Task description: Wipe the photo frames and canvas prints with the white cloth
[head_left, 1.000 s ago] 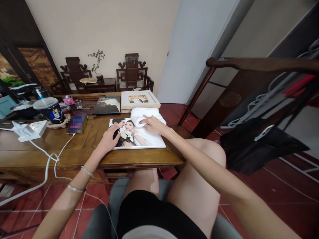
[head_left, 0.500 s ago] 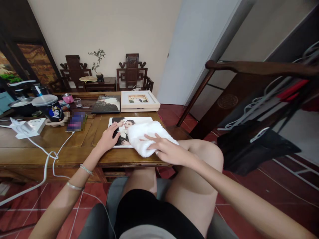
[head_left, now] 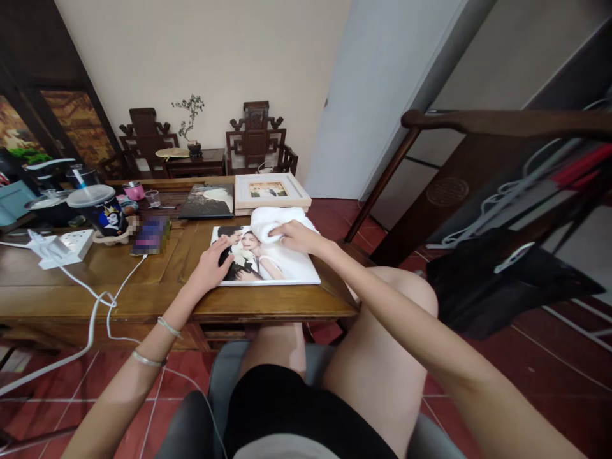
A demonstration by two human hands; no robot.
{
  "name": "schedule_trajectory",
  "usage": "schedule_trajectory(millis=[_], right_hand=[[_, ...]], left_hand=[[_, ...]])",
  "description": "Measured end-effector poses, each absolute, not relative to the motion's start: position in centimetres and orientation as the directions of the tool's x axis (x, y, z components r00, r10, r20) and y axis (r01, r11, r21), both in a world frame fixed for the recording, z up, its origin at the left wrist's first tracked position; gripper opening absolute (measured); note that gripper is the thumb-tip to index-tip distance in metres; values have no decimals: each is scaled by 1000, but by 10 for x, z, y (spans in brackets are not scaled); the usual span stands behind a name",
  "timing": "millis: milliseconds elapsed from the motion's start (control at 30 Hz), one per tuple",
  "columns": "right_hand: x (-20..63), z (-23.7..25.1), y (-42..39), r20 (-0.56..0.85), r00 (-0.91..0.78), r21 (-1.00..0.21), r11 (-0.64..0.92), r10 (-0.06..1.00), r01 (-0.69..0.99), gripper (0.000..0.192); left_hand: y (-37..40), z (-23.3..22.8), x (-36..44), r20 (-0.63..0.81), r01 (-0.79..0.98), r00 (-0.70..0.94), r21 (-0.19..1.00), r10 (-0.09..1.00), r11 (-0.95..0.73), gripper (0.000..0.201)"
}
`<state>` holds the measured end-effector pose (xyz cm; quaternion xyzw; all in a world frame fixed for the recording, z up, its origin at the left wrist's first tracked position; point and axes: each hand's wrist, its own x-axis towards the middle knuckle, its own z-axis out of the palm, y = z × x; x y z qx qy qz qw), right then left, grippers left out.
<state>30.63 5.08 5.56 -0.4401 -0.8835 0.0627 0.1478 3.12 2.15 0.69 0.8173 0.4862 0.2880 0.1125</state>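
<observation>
The room is evenly lit by soft, diffuse light with no visible lamp. The back wall [head_left: 205, 57] is bright and uniform. Shadows under the table [head_left: 157, 306] are faint. The left edge is dim. Straight lines bow toward the borders, showing wide-angle distortion. A small patch on the table is pixelated. The chair rail [head_left: 502, 121] at right is slightly soft.

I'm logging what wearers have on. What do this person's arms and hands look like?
Both forearms are bare, with no sleeves showing. The left wrist carries two thin silver bracelets. The right hand has a small ring on one finger. No gloves or watch.
</observation>
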Motion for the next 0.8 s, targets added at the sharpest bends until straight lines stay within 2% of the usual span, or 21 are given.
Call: schedule_trajectory(millis=[167,300,400,600,800], right_hand=[[310,52,-27,154,-590,-205,610,793,766,57],[314,59,-95,103,-637,-239,641,764,730,55],[315,63,-112,68,-676,-266,666,734,697,57],[307,53,-43,110,-664,-283,664,740,692,58],[281,46,41,127,-549,-218,563,826,797,62]], left_hand=[[21,5,31,368,716,367,475,854,-512,47],[20,3,32,377,721,367,462,850,-517,47],[21,2,32,384,724,363,457,849,-517,48],[24,-1,30,357,726,356,476,863,-497,49],[27,-4,28,368,712,352,492,861,-501,47]])
